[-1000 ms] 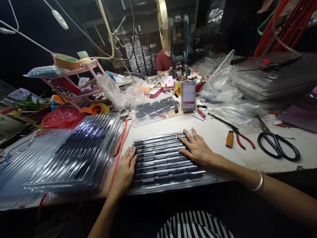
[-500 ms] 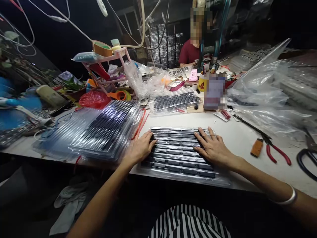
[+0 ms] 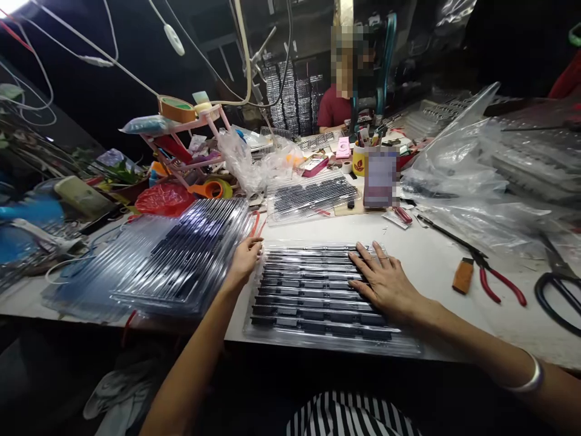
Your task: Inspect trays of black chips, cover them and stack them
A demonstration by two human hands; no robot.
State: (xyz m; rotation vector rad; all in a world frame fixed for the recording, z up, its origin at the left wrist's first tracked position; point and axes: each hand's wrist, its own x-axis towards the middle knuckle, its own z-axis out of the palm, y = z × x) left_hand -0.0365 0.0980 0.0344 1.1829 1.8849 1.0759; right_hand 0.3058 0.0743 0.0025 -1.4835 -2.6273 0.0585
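In front of me on the white table lies a clear plastic tray [image 3: 318, 345] with rows of thin black strips [image 3: 313, 297]. My right hand [image 3: 385, 278] rests flat on the tray's right side, fingers spread. At its far left edge is my left hand [image 3: 245, 263], fingers drawn together; whether they pinch the tray's rim or something else I cannot make out. Left of that hand is a stack of similar filled clear trays [image 3: 181, 260]. A red strap [image 3: 255, 224] pokes out just beyond my left fingertips.
Red-handled pliers [image 3: 488, 272], an orange-brown block [image 3: 463, 275] and black-handled scissors [image 3: 558, 297] lie to the right. Another filled tray [image 3: 313, 197] sits farther back. Clear plastic bags [image 3: 472, 163] heap at the right. A pink rack [image 3: 195, 133] stands back left. Across the table sits a person [image 3: 334, 109].
My left hand has slid leftward off the strips to the tray's edge, its fingers closing up. My right hand stays flat on the tray. The whole view has shifted slightly.
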